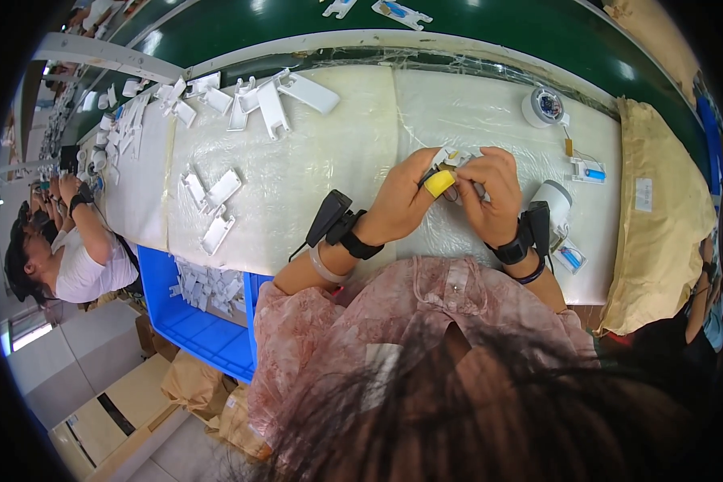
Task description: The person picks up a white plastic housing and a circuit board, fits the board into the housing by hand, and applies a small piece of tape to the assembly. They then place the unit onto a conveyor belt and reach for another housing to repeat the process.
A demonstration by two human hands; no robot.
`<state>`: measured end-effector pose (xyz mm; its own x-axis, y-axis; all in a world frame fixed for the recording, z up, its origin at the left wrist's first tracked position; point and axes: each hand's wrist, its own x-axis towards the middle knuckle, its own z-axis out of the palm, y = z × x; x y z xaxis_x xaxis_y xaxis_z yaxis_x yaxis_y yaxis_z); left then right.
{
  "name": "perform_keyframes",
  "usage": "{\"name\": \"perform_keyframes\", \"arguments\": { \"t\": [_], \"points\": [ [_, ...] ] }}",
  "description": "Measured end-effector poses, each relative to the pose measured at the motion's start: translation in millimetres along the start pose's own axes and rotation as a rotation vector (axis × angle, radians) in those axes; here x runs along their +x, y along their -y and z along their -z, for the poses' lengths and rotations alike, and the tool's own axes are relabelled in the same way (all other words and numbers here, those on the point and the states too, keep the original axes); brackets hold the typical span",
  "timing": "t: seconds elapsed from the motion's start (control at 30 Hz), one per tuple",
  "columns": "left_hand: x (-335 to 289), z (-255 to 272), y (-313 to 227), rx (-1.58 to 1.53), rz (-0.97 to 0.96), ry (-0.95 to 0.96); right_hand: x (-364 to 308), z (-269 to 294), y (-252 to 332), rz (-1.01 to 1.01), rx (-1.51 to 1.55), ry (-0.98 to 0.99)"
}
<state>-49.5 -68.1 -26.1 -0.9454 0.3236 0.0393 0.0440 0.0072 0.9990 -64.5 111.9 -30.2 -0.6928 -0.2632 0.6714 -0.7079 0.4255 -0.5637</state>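
Note:
Over the plastic-covered table, my left hand (pixel 403 199) and my right hand (pixel 494 191) are closed together around a small white plastic part (pixel 455 156). A bright yellow piece (pixel 439 183) shows at my left thumb; whether it wraps the thumb or belongs to the part I cannot tell. My right thumb and fingers pinch the part from the other side, hiding much of it. To the right of my right hand lies a white cylindrical housing (pixel 551 204). Below it, a white holder with a blue cell (pixel 570 257) rests by my right wrist.
Farther back right, a round white housing (pixel 543 107) shows its circuit board, wired to a blue-celled holder (pixel 590 171). White plastic pieces (pixel 273 108) lie at the left. A blue crate (pixel 193 317) of parts stands below; brown paper (pixel 659 209) covers the right end.

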Motion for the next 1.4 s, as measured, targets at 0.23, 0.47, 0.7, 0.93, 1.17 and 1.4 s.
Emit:
{"name": "perform_keyframes", "arguments": {
  "t": [0.23,0.47,0.7,0.93,1.17,1.4],
  "points": [
    [1,4,2,0.053,-0.039,0.005,-1,-3,-1,-0.020,0.051,-0.004],
    [0,2,-1,0.107,-0.048,0.037,-2,2,2,0.071,-0.091,0.043],
    [1,1,-4,0.062,-0.007,0.063,1,4,3,0.136,-0.107,0.015],
    [0,2,-3,-0.026,-0.037,0.092,-2,3,4,0.110,-0.059,-0.004],
    [0,2,-2,-0.061,0.017,0.078,1,3,2,0.132,-0.031,0.029],
    [2,2,-3,-0.147,0.062,0.090,4,6,3,0.121,-0.060,0.073]
  ]
}}
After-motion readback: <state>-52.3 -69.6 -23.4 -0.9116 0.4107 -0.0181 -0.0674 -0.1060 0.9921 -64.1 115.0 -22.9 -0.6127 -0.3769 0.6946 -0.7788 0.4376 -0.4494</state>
